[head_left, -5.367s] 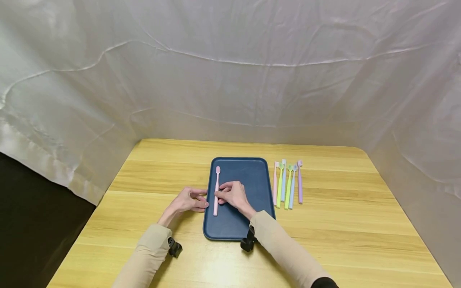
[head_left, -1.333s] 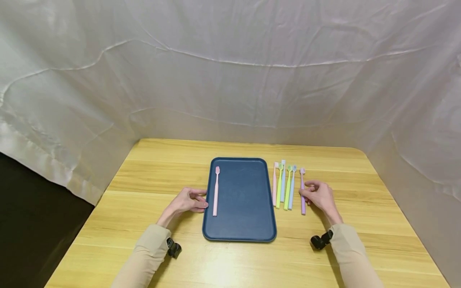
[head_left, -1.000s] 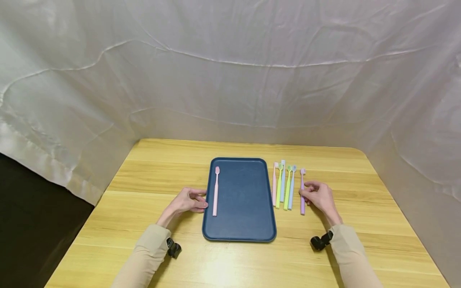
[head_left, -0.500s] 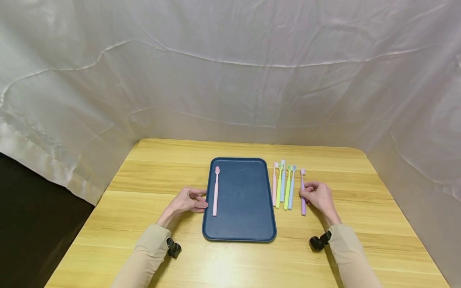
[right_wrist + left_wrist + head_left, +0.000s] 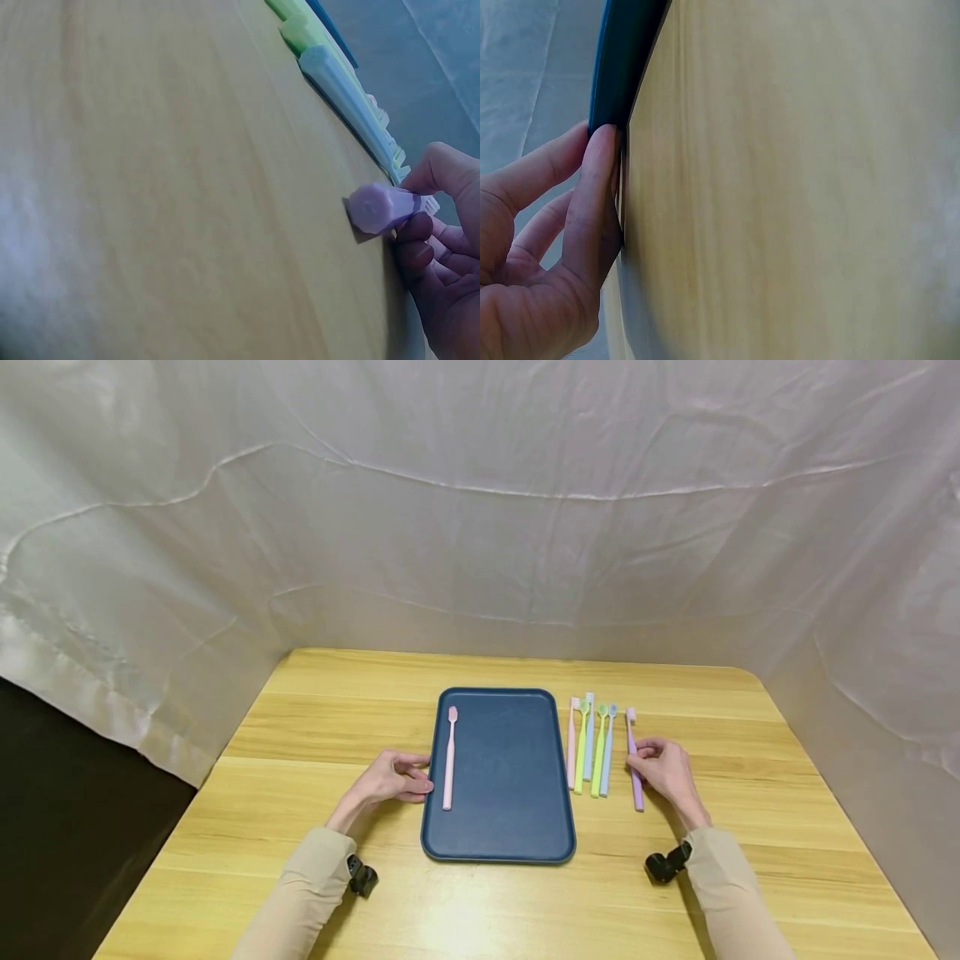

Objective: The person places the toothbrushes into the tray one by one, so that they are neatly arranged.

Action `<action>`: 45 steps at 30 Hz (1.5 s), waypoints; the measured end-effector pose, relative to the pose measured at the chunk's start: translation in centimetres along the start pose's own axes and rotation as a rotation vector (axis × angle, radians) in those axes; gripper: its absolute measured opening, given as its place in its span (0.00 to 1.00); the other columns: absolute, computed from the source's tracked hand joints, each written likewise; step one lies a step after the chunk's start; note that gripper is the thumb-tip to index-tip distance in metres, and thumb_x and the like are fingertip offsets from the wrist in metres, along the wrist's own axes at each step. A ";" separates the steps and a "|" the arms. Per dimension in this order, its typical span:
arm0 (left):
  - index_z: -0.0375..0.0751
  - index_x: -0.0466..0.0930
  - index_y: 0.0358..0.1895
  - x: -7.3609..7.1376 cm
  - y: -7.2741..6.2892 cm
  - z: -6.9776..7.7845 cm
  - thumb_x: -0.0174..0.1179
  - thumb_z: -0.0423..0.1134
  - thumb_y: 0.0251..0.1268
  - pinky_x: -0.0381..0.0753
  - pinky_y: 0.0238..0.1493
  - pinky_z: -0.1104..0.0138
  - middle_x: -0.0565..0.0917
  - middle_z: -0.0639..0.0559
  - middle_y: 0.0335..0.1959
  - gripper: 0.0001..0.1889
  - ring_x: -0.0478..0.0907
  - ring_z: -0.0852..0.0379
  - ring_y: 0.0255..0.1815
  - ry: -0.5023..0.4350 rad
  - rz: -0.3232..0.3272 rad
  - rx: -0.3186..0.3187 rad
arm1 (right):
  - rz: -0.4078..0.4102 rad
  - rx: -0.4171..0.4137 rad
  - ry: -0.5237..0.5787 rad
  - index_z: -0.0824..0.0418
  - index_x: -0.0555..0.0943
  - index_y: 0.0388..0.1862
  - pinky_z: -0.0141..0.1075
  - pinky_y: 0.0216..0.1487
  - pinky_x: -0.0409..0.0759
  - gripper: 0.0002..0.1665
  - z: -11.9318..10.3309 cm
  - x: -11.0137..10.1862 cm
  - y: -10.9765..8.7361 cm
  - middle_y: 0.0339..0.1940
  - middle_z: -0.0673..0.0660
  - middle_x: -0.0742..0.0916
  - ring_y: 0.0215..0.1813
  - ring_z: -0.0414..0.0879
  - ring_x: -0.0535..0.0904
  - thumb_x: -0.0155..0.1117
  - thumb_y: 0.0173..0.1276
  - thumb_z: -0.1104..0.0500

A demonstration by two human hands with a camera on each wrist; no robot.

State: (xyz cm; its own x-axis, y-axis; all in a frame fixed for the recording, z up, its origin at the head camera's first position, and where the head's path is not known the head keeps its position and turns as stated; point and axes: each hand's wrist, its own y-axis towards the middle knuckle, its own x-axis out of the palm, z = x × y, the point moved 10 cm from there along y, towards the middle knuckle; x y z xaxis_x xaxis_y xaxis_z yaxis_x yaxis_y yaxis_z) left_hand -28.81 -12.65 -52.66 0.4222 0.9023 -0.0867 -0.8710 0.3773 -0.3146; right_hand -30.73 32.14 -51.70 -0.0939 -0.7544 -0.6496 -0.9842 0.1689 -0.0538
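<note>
My right hand (image 5: pixel 667 772) pinches a purple toothbrush (image 5: pixel 637 789) around the middle of its handle, between thumb and fingers. The brush head points to the far side. In the right wrist view its handle end (image 5: pixel 371 208) faces the camera, a small shadow beside it on the table. With its fingertips, my left hand (image 5: pixel 390 777) touches the left edge of a dark blue tray (image 5: pixel 510 777). The left wrist view has the thumb (image 5: pixel 589 195) against the tray's outer wall (image 5: pixel 622 67). A pink toothbrush (image 5: pixel 449 768) lies lengthwise near the tray's left side.
Between tray and right hand, several toothbrushes lie roughly parallel: one pink (image 5: pixel 572 752), others yellow-green (image 5: pixel 598 764) and light blue (image 5: pixel 607 768). They are on a wooden table (image 5: pixel 712 735), which pale curtain fabric (image 5: pixel 525 527) surrounds at the back and sides.
My right hand left the pink toothbrush lying on the tray and went right to the purple one, which has shifted right. Just now that brush has tilted, its handle end swinging right. The left hand stayed put.
</note>
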 end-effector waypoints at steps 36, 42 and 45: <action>0.19 0.63 0.70 -0.2 0.0 -0.3 0.65 0.21 0.60 0.94 0.43 0.63 0.85 0.43 0.36 0.34 0.86 0.58 0.31 0.002 0.012 -0.013 | -0.311 -0.020 0.569 0.81 0.64 0.69 0.29 0.42 0.90 0.35 -2.6 0.4 -1.7 0.40 0.43 0.91 0.39 0.37 0.87 0.65 0.71 0.64; 0.19 0.63 0.70 -0.2 0.0 -0.3 0.65 0.21 0.60 0.94 0.43 0.63 0.85 0.44 0.36 0.34 0.86 0.58 0.31 0.007 0.010 -0.016 | -0.354 -0.055 0.567 0.82 0.60 0.71 0.30 0.51 0.90 0.38 -3.9 0.7 -2.0 0.42 0.42 0.90 0.44 0.41 0.87 0.64 0.71 0.65; 0.20 0.63 0.70 -0.2 0.0 -0.3 0.65 0.22 0.60 0.94 0.43 0.63 0.85 0.44 0.36 0.34 0.86 0.58 0.31 0.011 0.012 -0.017 | -0.356 -0.060 0.548 0.81 0.61 0.71 0.30 0.51 0.90 0.37 -4.3 1.0 -2.1 0.42 0.43 0.89 0.44 0.40 0.87 0.64 0.72 0.65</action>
State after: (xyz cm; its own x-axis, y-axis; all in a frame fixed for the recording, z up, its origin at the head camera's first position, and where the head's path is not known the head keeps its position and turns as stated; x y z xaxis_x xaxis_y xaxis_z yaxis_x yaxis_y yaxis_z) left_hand -28.84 -12.89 -52.95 0.4150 0.9042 -0.1008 -0.8715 0.3632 -0.3295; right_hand -29.38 28.34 -48.95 0.1914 -0.9744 -0.1183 -0.9745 -0.1743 -0.1414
